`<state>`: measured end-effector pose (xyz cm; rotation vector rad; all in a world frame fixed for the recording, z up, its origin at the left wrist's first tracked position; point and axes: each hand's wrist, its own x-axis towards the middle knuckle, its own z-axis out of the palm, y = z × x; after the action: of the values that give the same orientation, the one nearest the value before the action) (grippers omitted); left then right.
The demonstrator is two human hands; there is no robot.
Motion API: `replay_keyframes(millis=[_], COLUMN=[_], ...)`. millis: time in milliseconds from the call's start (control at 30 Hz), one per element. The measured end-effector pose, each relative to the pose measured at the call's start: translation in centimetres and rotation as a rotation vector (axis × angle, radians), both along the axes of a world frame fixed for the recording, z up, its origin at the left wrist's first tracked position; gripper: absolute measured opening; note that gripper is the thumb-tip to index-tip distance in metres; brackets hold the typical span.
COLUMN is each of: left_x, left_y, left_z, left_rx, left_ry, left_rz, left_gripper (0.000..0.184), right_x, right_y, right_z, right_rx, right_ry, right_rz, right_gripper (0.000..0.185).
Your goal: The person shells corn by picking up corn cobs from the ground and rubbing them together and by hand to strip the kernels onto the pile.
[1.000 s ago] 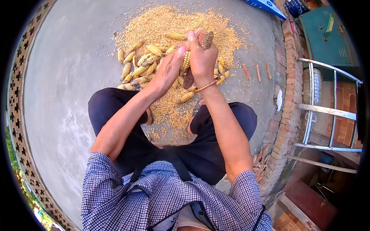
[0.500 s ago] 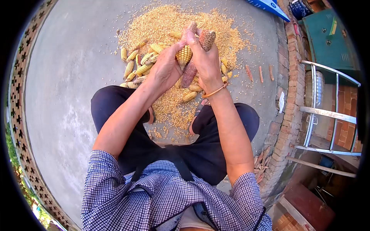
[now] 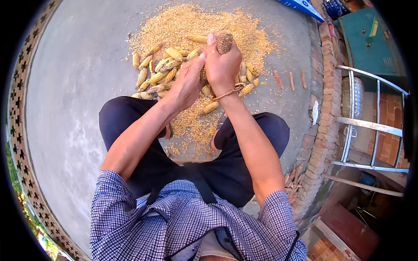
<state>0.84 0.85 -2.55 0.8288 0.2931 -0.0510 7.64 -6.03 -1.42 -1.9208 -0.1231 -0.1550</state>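
Note:
My right hand (image 3: 223, 67) is wrapped round a bare, reddish-brown corn cob (image 3: 224, 44), whose blunt end sticks out above the fist. Pressed close beside it, my left hand (image 3: 187, 82) closes on an ear of corn (image 3: 203, 73). Only a sliver of that ear's yellow kernels shows between the two hands. Below and left of them lies a pile of unshelled ears (image 3: 159, 77). Loose kernels (image 3: 174, 26) spread in a wide heap beyond the hands, with more between my feet.
Several thin stripped cobs (image 3: 291, 80) lie on the concrete floor (image 3: 69, 100) at the right. A brick edge (image 3: 324, 126) runs along that side, with a metal ladder-like frame (image 3: 374, 125) and a green cabinet (image 3: 365, 41) past it. More cobs (image 3: 294, 180) sit near my right knee.
My right hand has turned and closed in against my left, covering most of the ear. The cob now stands upright in the right fist, its lower part hidden.

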Motion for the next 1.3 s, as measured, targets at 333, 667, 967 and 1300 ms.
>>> replay_keyframes(millis=[333,667,967,1300], left_x=[1.2,0.3,0.8,0.9], left_y=[1.6,0.3,2.2,0.3], left_z=[0.7,-0.5,1.1,0.9], left_rx=[-0.141,-0.016,-0.017,0.029], left_ry=[0.022,0.041,0.075,0.046], left_rz=[0.038,0.032,0.021,0.063], left_gripper=[0.033,0.031,0.029,0.036], right_x=[0.5,-0.4,0.9,-1.6], right_y=[-1.9,0.2,-1.9,0.8], right_z=[1.7,0.0,1.2,0.2], right_rx=[0.309,-0.082,0.497,-0.041], right_ry=[0.261,0.004,0.412,0.022], right_rz=[0.373,-0.04,0.42,0.02], right_gripper=[0.04,0.032,0.035,0.035])
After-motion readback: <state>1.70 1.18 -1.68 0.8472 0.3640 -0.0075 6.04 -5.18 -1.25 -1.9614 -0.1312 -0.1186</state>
